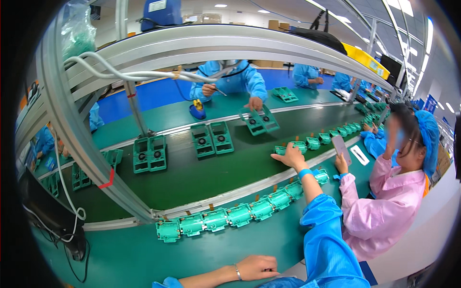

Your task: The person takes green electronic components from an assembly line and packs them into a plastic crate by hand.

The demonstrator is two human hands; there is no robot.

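Note:
My right hand point(291, 157) reaches across to the belt, its thumb and index finger around a small green plastic housing point(280, 150) at the near end of a row. Contact under the fingers is partly hidden. My left hand point(259, 268) rests on the near table edge, fingers curled together, and nothing shows in it. Below my right forearm, a curved line of similar green housings point(214, 219) with copper-coloured tabs lies along the bench, beside the metal rail point(216, 196).
Paired green frames with round dark parts point(150, 153) lie along the dark green belt point(192, 175). Across it, a person in blue point(228, 81) handles another pair of frames. At right, a person in pink point(379, 206) holds a phone point(341, 150). A metal post point(86, 125) stands at left.

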